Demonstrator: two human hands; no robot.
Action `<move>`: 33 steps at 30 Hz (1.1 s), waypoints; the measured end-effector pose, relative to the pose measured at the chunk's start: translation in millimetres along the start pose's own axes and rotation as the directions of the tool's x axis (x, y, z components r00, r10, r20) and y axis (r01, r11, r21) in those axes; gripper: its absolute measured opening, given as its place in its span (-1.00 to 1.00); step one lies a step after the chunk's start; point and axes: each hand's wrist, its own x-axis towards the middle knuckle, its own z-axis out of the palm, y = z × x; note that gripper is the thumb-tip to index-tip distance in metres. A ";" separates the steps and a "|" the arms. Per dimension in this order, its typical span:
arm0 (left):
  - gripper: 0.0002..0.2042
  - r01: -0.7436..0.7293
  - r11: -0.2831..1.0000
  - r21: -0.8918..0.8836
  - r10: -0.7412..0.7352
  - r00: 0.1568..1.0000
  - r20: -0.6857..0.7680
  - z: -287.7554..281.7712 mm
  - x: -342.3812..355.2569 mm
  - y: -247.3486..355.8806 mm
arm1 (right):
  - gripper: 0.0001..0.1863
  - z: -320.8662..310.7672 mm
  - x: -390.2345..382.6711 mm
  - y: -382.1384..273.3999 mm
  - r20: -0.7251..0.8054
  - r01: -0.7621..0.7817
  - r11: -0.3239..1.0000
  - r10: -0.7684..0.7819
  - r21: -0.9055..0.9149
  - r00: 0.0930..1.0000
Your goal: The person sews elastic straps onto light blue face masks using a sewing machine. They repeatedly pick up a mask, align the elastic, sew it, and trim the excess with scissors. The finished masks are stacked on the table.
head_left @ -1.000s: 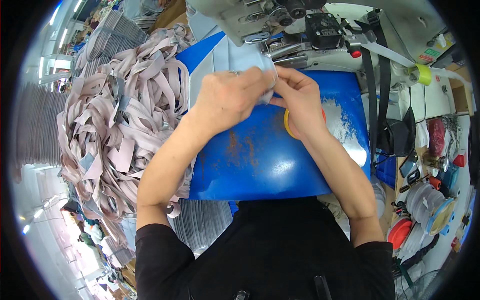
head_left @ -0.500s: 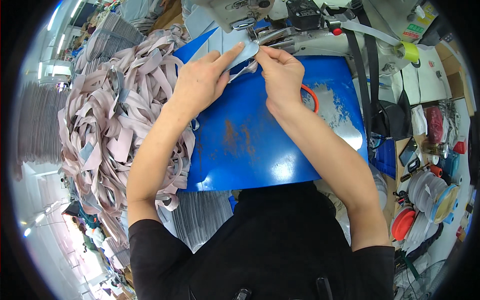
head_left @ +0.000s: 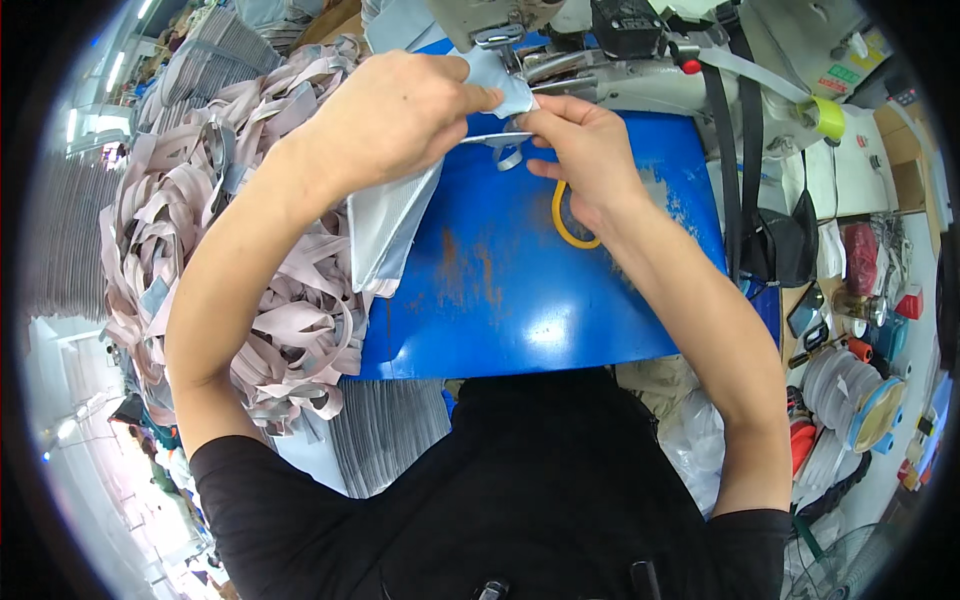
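My left hand (head_left: 420, 110) is closed on a pale blue-grey fabric piece (head_left: 393, 235), which hangs down-left over the blue work surface (head_left: 480, 330). My right hand (head_left: 585, 155) pinches the upper part of the fabric, just below and in front of the presser foot of a sewing machine (head_left: 502, 38). A yellow loop (head_left: 562, 225), perhaps a scissor handle, shows beside my right palm; whether my hand holds it is unclear. A small loop of strip (head_left: 508, 158) dangles under my fingers. The exact fingertip contact is partly hidden.
A tangled heap of pinkish strips (head_left: 150, 250) lies at the left, with stacks of grey pieces (head_left: 200, 70) behind it and below. Black straps (head_left: 720, 180) hang right of the surface; beyond them are rolls (head_left: 835, 390), tools and boxes (head_left: 895, 160).
My left hand has shifted left and turned over the fabric, whose larger part now hangs down over the surface's left side. My right hand remains near the machine, its fingers slightly repositioned.
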 end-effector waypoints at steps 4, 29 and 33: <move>-0.62 0.118 0.992 0.047 -0.120 0.993 0.024 7.8 7.3 11.3 | -0.71 5.2 7.9 3.1 -0.033 -0.033 0.999 0.035 0.044 0.999; -0.80 0.524 0.850 -0.043 -0.525 0.841 -0.128 52.7 37.2 64.8 | -0.75 1.6 5.4 3.9 0.024 -0.037 0.982 0.033 0.183 0.999; -0.85 0.563 0.779 -0.276 -0.623 0.746 -0.235 60.9 38.5 74.6 | -0.71 -9.6 1.5 14.7 0.087 0.033 0.984 -0.049 0.177 0.995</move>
